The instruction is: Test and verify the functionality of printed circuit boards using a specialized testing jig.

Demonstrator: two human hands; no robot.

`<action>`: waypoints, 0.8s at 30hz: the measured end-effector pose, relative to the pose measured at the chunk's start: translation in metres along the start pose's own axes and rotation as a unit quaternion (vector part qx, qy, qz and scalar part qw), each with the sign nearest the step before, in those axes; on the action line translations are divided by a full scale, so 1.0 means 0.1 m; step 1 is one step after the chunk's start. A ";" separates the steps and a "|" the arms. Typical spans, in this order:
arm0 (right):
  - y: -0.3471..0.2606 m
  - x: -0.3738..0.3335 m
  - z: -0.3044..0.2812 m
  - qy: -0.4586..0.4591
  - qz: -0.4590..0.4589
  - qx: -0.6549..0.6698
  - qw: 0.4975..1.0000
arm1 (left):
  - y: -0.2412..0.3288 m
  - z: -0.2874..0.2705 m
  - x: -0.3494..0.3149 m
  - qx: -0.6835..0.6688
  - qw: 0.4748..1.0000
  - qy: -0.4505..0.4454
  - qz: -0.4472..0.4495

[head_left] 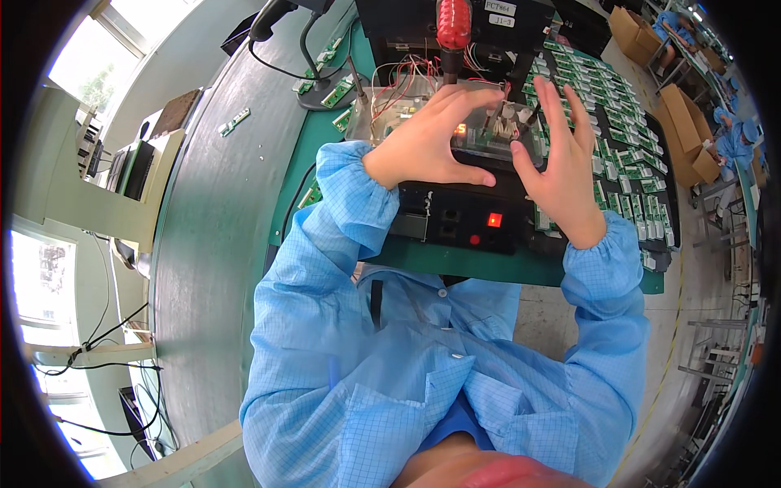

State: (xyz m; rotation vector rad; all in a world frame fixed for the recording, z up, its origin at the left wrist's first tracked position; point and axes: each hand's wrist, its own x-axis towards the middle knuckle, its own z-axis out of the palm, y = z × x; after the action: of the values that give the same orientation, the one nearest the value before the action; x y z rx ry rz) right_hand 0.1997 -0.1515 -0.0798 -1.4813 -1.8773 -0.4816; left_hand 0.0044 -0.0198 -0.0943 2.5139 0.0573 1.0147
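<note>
Both of my hands hover over a black test fixture (455,226) with a clear plastic plate (390,106) and thin red and white wires. My left hand (423,146) has its thumb and fingers spread apart, above the plate's left and middle part. On the other side, my right hand (565,183) is raised with its fingers apart and pointing away from me. Neither hand visibly holds anything. Between them show dark pins, small white parts and a lit orange display. A red-handled lever (454,26) stands upright behind. On the fixture's front, a red switch (495,220) glows.
Many green circuit boards (626,122) lie in rows on a black tray to the right. Several more boards, one of them a single board (234,122), lie on the left. A handheld scanner (270,18) sits on a stand. Cardboard boxes (683,122) and other people are beyond.
</note>
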 end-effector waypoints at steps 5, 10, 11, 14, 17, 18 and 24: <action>-0.04 0.05 0.01 -0.021 -0.005 -0.020 1.000 | 0.03 0.02 0.01 0.003 0.999 -0.007 -0.031; -0.09 0.10 0.01 -0.049 -0.033 -0.064 0.996 | 0.01 0.01 0.00 -0.009 0.999 0.001 -0.031; -0.10 0.07 0.02 -0.049 -0.034 -0.064 0.996 | 0.03 0.01 -0.01 -0.006 1.000 0.001 -0.030; -0.12 0.08 0.03 -0.097 -0.028 -0.037 0.994 | 0.00 0.03 -0.01 -0.003 1.000 0.008 -0.025; -0.13 0.00 0.11 -0.090 -0.019 -0.028 0.995 | 0.00 0.03 -0.01 0.006 1.000 -0.002 -0.027; -0.12 0.04 0.07 -0.113 -0.030 -0.040 0.992 | 0.00 0.03 -0.02 0.006 1.000 -0.002 -0.026; -0.12 0.09 0.02 -0.095 -0.022 -0.036 0.995 | -0.01 0.02 0.00 -0.006 1.000 0.006 -0.028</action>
State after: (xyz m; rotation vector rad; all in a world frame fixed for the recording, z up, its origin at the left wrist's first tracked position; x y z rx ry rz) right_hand 0.1870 -0.1477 -0.0732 -1.5835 -2.0625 -0.4477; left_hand 0.0053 -0.0199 -0.0958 2.4813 0.1247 1.0057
